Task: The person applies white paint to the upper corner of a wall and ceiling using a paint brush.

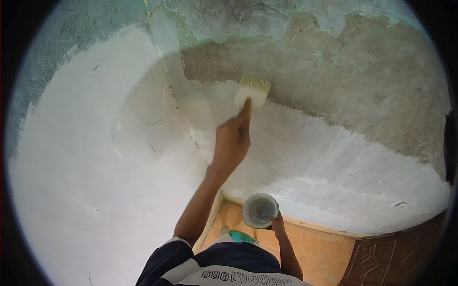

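My left hand [232, 136] reaches up to the wall, closed around a wide paintbrush [253, 93] with its index finger laid along it. Pale bristles touch the wall where the white coat meets the bare grey-brown plaster. White paint covers much of the brush's body, and its handle is hidden by the hand. Lower down, my right hand [277, 225] grips the rim of a round grey paint bucket [248, 217] in front of my body. Some greyish-white liquid shows inside it.
Two walls meet at a cracked corner line [179, 112]; the left wall [86, 157] is mostly white with green at its edges. Bare plaster [343, 81] spans the upper right. Below are orange floor tiles [310, 243], a green object [241, 236] and a carved brown wooden panel [391, 257].
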Motion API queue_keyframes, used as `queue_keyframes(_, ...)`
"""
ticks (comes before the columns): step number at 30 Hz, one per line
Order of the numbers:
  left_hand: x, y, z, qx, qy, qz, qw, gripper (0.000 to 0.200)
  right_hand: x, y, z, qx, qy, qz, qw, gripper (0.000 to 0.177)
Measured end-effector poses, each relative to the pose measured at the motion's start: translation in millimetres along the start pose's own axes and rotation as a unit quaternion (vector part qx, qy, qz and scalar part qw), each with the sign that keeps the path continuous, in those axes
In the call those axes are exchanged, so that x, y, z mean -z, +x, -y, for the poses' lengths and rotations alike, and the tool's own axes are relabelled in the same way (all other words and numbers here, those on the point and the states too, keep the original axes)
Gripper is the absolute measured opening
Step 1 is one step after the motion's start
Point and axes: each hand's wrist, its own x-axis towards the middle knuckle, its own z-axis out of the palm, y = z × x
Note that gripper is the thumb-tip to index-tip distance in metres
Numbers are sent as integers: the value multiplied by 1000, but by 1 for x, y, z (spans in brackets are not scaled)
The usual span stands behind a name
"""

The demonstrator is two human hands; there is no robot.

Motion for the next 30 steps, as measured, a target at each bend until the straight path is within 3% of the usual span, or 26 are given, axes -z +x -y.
queue_keyframes(5, -32, -78, 41, 102, 14, 106, 989, 46, 7, -5, -12, 0, 23, 3, 1000, 71)
queue_keyframes(8, -25, -83, 35, 144, 17, 194, 970, 39, 16, -12, -15, 1, 28, 8, 1000, 71)
queue_keyframes(9, -21, -71, 30, 144, 17, 194, 970, 39, 18, -14, -12, -16, 32, 11, 999, 71)
queue_keyframes(11, -14, -45, 25, 56, 9, 106, 993, 41, 22, -17, -10, -6, 23, 14, 1000, 70)
queue_keyframes(15, 18, 3, -23, 111, 46, 149, 982, 41, 27, -15, -5, -14, -26, 1, 1000, 69)
queue_keyframes(18, 21, 16, -32, -10, -5, -5, 1000, 42, 27, -14, -6, -17, 7, -5, 1000, 68)
queue_keyframes(21, 24, 21, -43, 26, -5, -29, 999, 47, 29, -13, -10, 5, -14, -5, 1000, 68)
queue_keyframes(26, -26, -32, 7, -8, 22, -4, 1000, 47, 34, -23, -6, 3, -14, 4, 1000, 68)
queue_keyframes(30, -33, -74, 23, 95, 24, 128, 987, 42, 38, -22, -18, -13, -22, 3, 1000, 70)
